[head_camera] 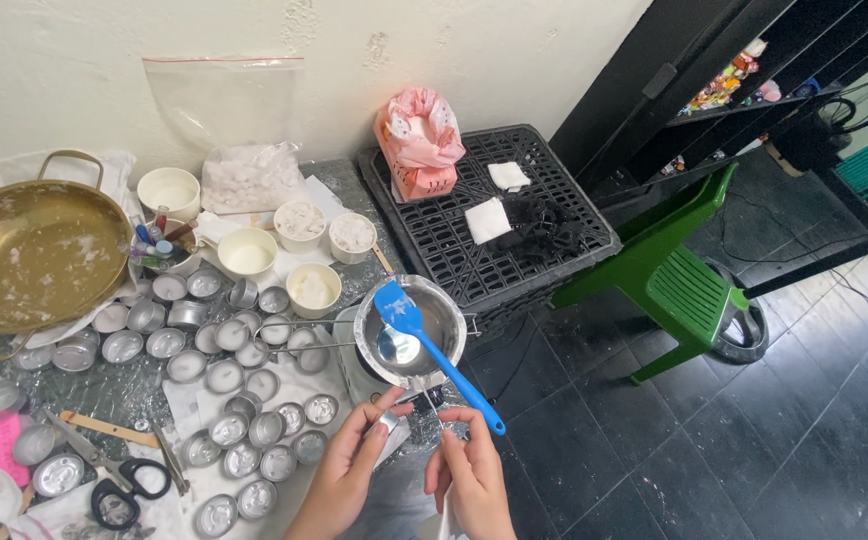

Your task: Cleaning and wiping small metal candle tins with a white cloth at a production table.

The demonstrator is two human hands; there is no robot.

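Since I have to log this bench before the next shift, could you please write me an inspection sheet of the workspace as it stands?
Surface: table under crinkled clear film, dotted with white spatter.
Job's things: small metal pot on a white base, blue spatula resting in it; many round metal cups, several filled white.
Clutter: brass pan, white bowls, bag of white chunks, scissors, pink bag on a black crate.
Grippers: left hand and right hand together pinch a small metal piece; it is too small to identify.
Cables: dark cords on the floor.
Surroundings: green plastic chair, black tiled floor, pale wall.
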